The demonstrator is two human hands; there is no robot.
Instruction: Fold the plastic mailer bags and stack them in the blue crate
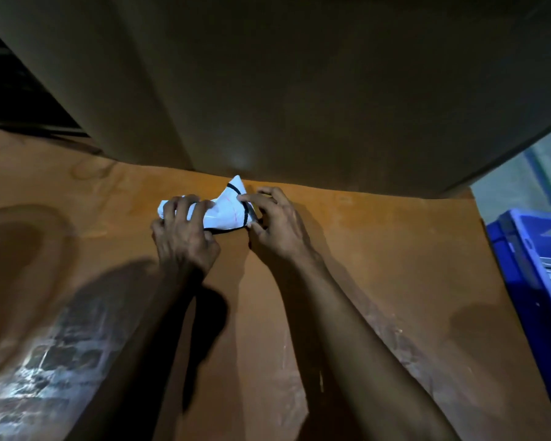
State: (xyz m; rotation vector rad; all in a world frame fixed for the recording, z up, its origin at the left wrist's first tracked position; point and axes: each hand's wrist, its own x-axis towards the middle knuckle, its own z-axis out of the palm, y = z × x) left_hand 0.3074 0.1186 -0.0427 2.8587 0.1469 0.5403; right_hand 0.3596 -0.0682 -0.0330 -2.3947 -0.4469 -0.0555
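Note:
A white plastic mailer bag (pixel 226 211) with a black edge lies crumpled and partly folded on the orange-brown table (pixel 379 249), close to the far wall. My left hand (pixel 185 233) lies over the bag's left part with its fingers curled down onto it. My right hand (pixel 275 224) pinches the bag's right edge between thumb and fingers, and one corner of the bag sticks up. The blue crate (pixel 522 259) stands at the right edge of the view, with several white folded bags inside it.
A big brown cardboard wall (pixel 299 90) rises right behind the bag. A dark opening (pixel 16 90) shows at the far left. Scuffed whitish patches (pixel 45 361) mark the near left of the table.

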